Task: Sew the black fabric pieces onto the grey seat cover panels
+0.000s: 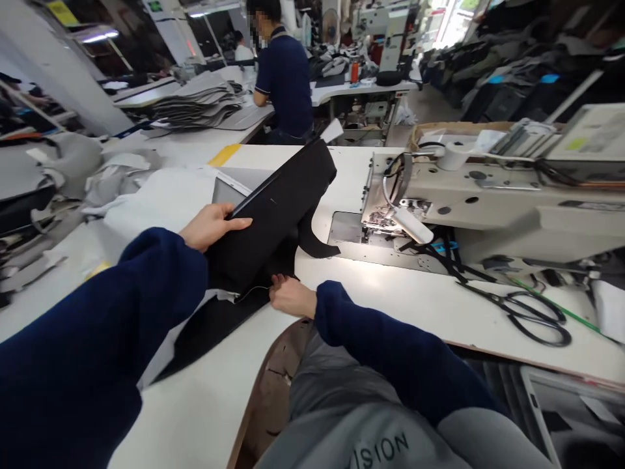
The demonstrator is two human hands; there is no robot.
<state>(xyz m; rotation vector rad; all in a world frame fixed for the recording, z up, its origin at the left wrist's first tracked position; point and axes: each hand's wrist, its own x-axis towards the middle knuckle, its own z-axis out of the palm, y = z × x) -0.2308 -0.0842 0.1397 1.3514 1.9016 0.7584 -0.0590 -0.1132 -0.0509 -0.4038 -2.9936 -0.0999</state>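
My left hand (211, 225) is closed on the upper left edge of a black fabric piece (278, 208), thumb on top, lifting it off the white table (390, 299). My right hand (289, 294) pinches the same fabric's lower edge near the table's front, where a thin thread shows. The fabric rises tilted toward the sewing machine (488, 195), and a narrow flap hangs down on its right side. More black fabric (215, 326) lies flat beneath it on the table.
Black scissors (532, 314) lie right of the lit needle area (385, 225). White and grey fabric pieces (146, 195) are piled at the left. A person in a dark shirt (286, 81) works at a table behind, beside stacked grey material (195, 104).
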